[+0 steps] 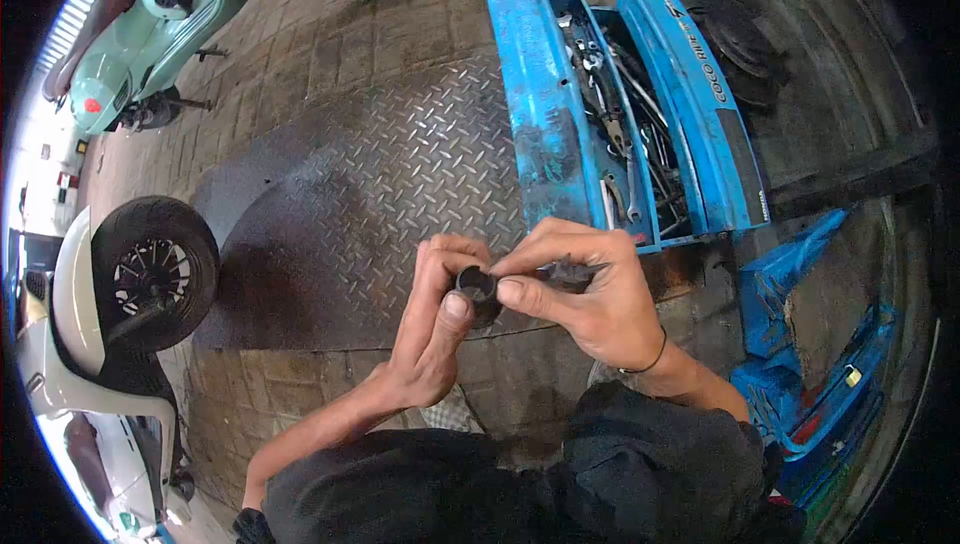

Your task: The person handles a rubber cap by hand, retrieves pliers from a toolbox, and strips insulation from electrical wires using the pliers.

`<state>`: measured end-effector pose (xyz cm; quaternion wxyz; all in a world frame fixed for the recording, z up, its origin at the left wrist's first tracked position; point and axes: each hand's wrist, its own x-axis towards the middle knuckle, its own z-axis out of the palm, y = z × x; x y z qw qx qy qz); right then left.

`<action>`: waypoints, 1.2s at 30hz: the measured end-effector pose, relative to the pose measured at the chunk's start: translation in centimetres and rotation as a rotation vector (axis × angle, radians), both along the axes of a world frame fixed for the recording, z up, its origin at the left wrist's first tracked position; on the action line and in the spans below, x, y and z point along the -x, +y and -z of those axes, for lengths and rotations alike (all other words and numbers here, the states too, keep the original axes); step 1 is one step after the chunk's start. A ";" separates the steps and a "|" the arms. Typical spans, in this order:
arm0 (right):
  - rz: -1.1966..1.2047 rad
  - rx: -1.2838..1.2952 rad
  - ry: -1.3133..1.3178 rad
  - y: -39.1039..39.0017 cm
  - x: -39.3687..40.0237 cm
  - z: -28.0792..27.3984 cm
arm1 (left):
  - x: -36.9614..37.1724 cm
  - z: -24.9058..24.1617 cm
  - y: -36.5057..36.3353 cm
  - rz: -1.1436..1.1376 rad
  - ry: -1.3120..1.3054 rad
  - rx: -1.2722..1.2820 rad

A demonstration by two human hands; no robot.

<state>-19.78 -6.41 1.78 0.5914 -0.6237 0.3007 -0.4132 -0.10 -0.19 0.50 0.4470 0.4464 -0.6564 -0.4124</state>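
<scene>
My left hand is wrapped round a dark, hollow cylindrical part, its round open end facing up toward me. The left thumb presses on the near side of it. At the part's right rim, the thumb and forefinger of my right hand are pinched together. What sits between those fingertips I cannot tell. A dark, ragged-edged thing shows under the right palm, mostly hidden by the fingers. Both hands are above the near edge of a worn metal tread plate.
An open blue toolbox with wrenches lies ahead to the right. More blue metal trays are at the lower right. A mint-green scooter stands at upper left, a pale scooter with a black front wheel at left. Brick paving surrounds the plate.
</scene>
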 end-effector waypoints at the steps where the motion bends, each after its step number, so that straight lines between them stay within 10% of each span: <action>1: 0.008 0.003 0.003 0.0 0.1 -0.1 | 0.0 0.0 0.0 0.007 -0.020 0.000; 36: 0.025 0.063 -0.015 0.6 -0.9 1.3 | 0.8 0.0 0.0 0.042 0.114 -0.183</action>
